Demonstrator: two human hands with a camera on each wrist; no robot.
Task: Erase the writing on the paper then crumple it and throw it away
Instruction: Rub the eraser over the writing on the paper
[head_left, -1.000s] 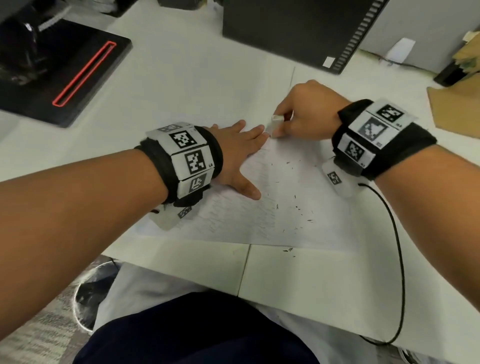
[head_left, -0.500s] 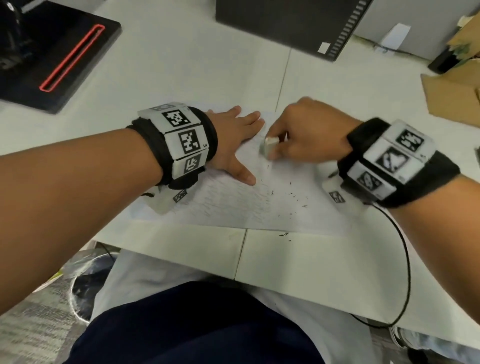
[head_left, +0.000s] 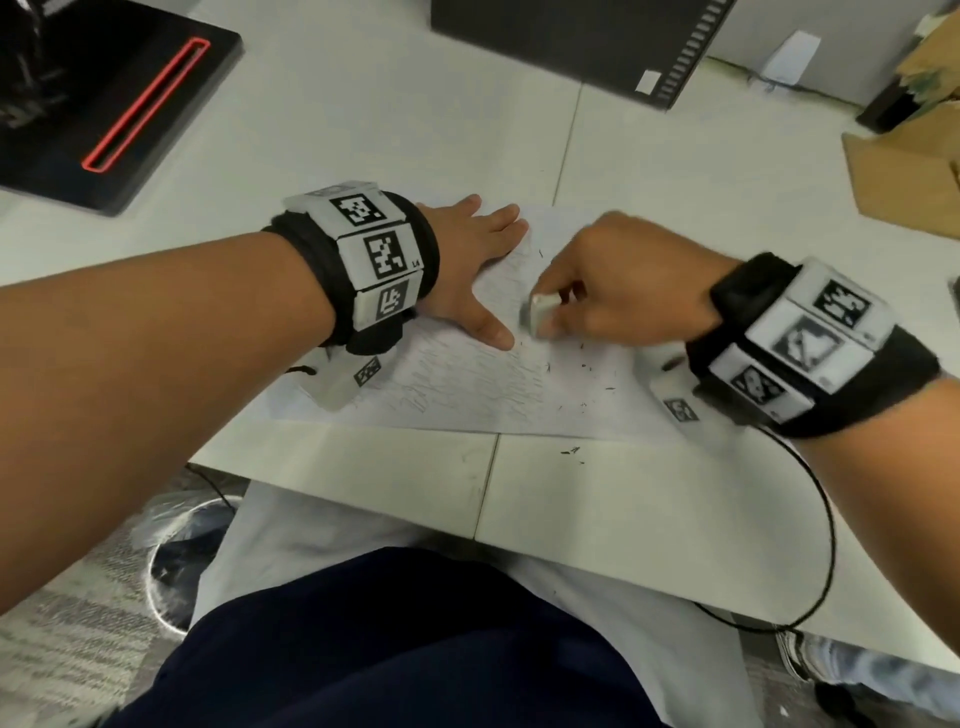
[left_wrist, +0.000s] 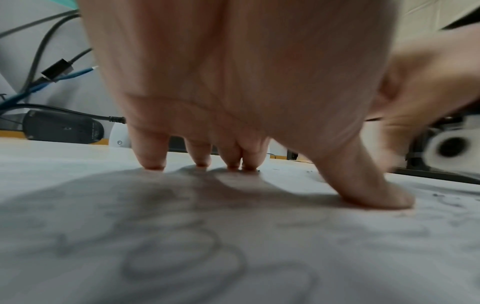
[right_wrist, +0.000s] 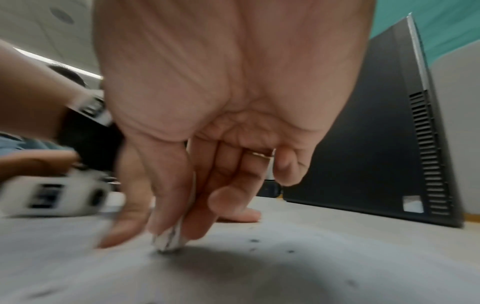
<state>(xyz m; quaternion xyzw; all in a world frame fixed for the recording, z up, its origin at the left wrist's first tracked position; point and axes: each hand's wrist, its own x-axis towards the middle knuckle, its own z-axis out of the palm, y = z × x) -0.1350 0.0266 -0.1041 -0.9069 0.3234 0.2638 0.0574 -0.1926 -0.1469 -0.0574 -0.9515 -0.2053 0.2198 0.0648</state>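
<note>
The right hand (head_left: 628, 283) is grasping a small white eraser (head_left: 540, 310), pinched between the thumb and the first fingers, with the remaining fingers curled under the palm. In the right wrist view the eraser (right_wrist: 170, 238) shows dark smears along its lower end, and that end touches the paper (right_wrist: 259, 267); the hand (right_wrist: 207, 102) is blurred there. Just beside the eraser, on the thumb side of this hand, lies the thumb tip of the left hand (head_left: 475, 265).

The left hand is released and flat, its fingers straight and spread, pressing down on the paper (head_left: 467, 379). From the left wrist view the four fingertips (left_wrist: 153, 162) and the thumb touch the sheet (left_wrist: 233, 246), and the palm (left_wrist: 233, 72) arches above it.

The paper lies flat on the white bench (head_left: 363, 130) beneath both hands. Faint grey pencil writing (head_left: 478, 384) covers the part under and near the left hand; the part under the right wrist looks mostly blank. Dark eraser crumbs (head_left: 592, 369) are scattered on the sheet near the right hand, and a few lie on the bench just past the paper's near edge.

Beyond the right hand stands a black computer case (right_wrist: 376, 144) with a vented side. Beyond the left hand lies a black slab with a red outlined slot (head_left: 145, 104). A thin black cable (head_left: 826, 525) loops from the right wrist over the bench edge.
</note>
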